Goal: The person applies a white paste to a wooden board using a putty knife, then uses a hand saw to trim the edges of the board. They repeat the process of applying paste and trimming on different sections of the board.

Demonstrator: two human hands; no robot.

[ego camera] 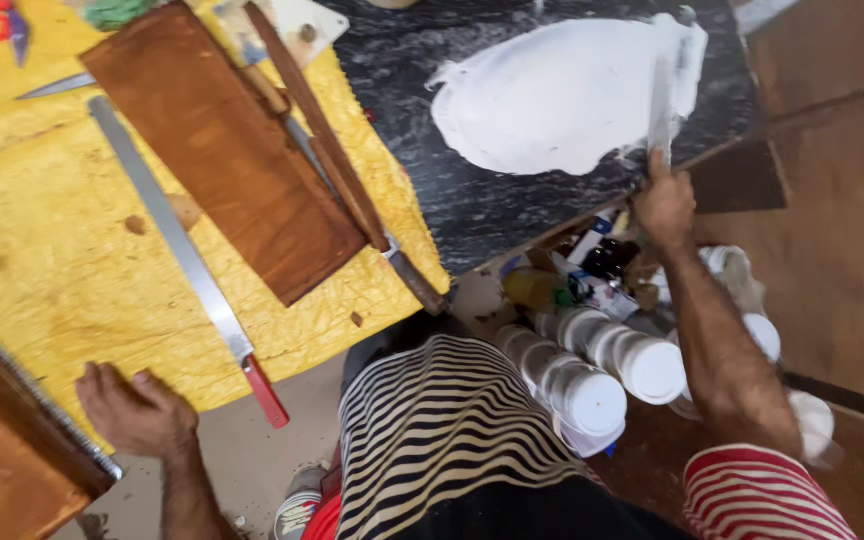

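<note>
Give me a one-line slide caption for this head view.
Right hand scrapes white paste with a blade; left hand rests on yellow sheet.

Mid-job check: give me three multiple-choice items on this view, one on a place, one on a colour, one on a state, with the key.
1. Where does the white paste lie?
A. on the dark stone slab
B. on the yellow sheet
C. on the floor

2. What colour is the handle of the long metal blade?
A. blue
B. red
C. green

3. What is the right hand doing?
A. resting flat and empty
B. gripping a spreading blade
C. lifting a jar

Key:
1 A, the paste is spread on the dark speckled slab.
2 B, the handle end by the yellow sheet's edge is red.
3 B, its fingers close round the paste-smeared blade standing in the paste; the left hand rests on the yellow sheet's edge.
</note>
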